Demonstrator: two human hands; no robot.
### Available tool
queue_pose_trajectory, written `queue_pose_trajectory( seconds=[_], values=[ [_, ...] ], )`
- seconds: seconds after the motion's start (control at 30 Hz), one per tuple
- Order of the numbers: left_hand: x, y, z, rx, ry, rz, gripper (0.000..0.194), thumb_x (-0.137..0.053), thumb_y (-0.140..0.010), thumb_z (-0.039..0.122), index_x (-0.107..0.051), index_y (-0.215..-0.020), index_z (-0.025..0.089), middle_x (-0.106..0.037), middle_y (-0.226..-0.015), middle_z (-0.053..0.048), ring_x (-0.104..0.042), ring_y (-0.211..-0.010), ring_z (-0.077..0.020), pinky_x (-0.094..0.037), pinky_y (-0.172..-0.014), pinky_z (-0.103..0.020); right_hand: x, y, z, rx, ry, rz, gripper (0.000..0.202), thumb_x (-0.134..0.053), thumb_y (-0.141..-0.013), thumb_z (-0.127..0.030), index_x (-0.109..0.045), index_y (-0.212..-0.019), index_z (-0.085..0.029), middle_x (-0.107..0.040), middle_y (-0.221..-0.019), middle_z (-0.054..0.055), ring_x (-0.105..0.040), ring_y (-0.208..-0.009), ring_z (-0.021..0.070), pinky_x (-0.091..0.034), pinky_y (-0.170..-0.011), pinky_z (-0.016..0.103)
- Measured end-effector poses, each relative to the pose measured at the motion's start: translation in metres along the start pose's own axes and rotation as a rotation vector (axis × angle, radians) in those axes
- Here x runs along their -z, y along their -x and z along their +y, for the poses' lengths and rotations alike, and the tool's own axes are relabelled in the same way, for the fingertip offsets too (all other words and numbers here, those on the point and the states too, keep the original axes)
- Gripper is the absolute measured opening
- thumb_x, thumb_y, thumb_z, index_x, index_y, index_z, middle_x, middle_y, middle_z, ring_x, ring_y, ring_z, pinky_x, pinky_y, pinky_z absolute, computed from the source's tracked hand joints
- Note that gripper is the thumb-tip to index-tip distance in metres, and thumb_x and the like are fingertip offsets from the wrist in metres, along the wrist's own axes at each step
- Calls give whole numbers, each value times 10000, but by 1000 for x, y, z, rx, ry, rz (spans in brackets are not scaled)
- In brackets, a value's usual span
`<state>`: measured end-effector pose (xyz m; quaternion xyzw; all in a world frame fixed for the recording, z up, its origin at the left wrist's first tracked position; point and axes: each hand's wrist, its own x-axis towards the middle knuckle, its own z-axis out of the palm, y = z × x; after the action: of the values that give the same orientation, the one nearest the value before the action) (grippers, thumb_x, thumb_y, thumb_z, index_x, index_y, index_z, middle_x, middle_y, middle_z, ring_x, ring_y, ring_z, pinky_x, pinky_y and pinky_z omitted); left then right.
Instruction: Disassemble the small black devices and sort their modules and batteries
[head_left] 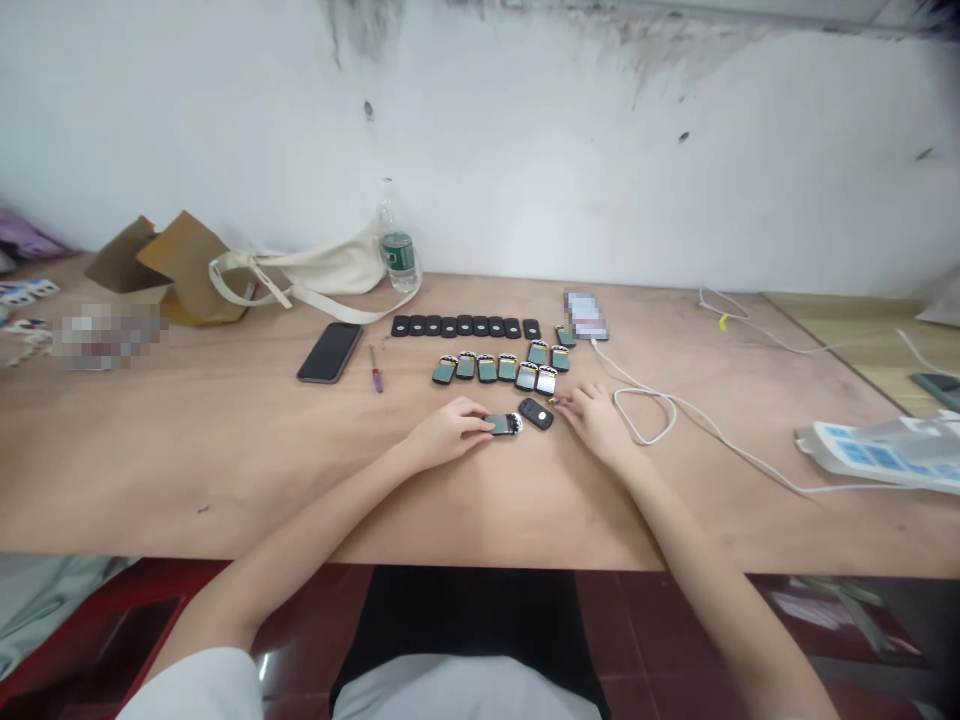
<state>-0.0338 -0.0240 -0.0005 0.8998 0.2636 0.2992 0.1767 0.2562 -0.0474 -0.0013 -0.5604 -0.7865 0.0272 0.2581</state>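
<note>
My left hand (448, 434) is closed on the left end of a small black device with a grey-green screen (501, 424), lying on the table, its white-edged end pointing right. To the right, my right hand (596, 415) pinches a small yellow piece (553, 400), too small to name. Between my hands lies a black oval piece (536, 413) with a white dot, almost touching the device. Just beyond are several similar devices with screens (487, 368), set in a loose curve. Behind them runs a row of black oval pieces (465, 325).
A screwdriver (376, 370) and a dark phone (331, 353) lie to the left. Farther back are a water bottle (400, 255), a cream bag (337, 262) and a paper bag (191, 270). A charging phone (586, 315) trails a white cable (705, 430) towards a power strip (877, 450).
</note>
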Motion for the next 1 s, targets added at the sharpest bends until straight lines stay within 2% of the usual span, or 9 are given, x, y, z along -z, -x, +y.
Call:
queue_pose_trajectory(
  seconds=[0.17, 0.33, 0.47, 0.53, 0.6, 0.67, 0.83, 1.0],
  values=[
    [-1, 1, 2, -2, 20, -5, 172, -581, -860, 284, -709, -936, 198, -650, -1001, -92, -593, -924, -185, -513, -824, -328, 1, -3, -5, 10, 37, -16, 240, -429, -921, -358, -614, -896, -207, -570, -898, 91, -512, -890, 259, -460, -750, 402],
    [-1, 0, 4, -34, 39, -17, 165, -578, -861, 266, -708, -939, 198, -649, -1010, -91, -586, -930, -183, -509, -831, -322, 3, -7, -5, -64, -58, 3, 298, -423, -914, -421, -583, -790, -201, -592, -875, 97, -565, -776, 223, -482, -676, 364],
    [-1, 0, 6, -40, 28, -21, 167, -576, -862, 258, -714, -915, 181, -654, -994, -97, -585, -919, -186, -507, -824, -321, 2, -7, -15, -283, -420, 40, 330, -505, -858, -484, -609, -864, -170, -647, -770, 77, -603, -679, 199, -508, -639, 351],
    [-1, -1, 5, -39, 34, -22, 165, -583, -858, 251, -714, -927, 177, -654, -1001, -98, -587, -918, -183, -504, -821, -314, 1, -6, -27, -372, -666, 18, 355, -564, -817, -490, -635, -926, -160, -669, -752, 65, -614, -650, 183, -520, -612, 329],
    [0, -1, 5, -46, 39, -31, 164, -591, -853, 251, -715, -931, 178, -656, -1003, -98, -588, -912, -183, -503, -814, -310, -1, -5, -42, -398, -811, -32, 364, -591, -794, -488, -660, -930, -157, -679, -741, 58, -609, -621, 168, -517, -583, 307],
    [0, -2, 4, -53, 43, -40, 162, -595, -851, 255, -717, -926, 180, -658, -1001, -96, -585, -905, -182, -502, -805, -307, -4, -5, -56, -348, -815, -77, 346, -563, -818, -476, -675, -901, -159, -675, -727, 53, -599, -611, 160, -503, -572, 295],
    [0, -2, 2, -51, 54, -37, 162, -588, -855, 258, -715, -932, 192, -656, -998, -88, -579, -902, -175, -498, -806, -299, -12, -7, -71, -84, -551, -93, 288, -484, -890, -371, -686, -840, -172, -633, -801, 65, -588, -725, 173, -476, -641, 294],
    [0, -2, 2, -58, 50, -36, 161, -591, -853, 259, -717, -931, 197, -653, -993, -88, -579, -907, -179, -499, -806, -301, -15, -9, -73, -44, -438, -103, 282, -450, -918, -317, -681, -833, -179, -601, -779, 58, -560, -699, 168, -458, -662, 298]
  ],
)
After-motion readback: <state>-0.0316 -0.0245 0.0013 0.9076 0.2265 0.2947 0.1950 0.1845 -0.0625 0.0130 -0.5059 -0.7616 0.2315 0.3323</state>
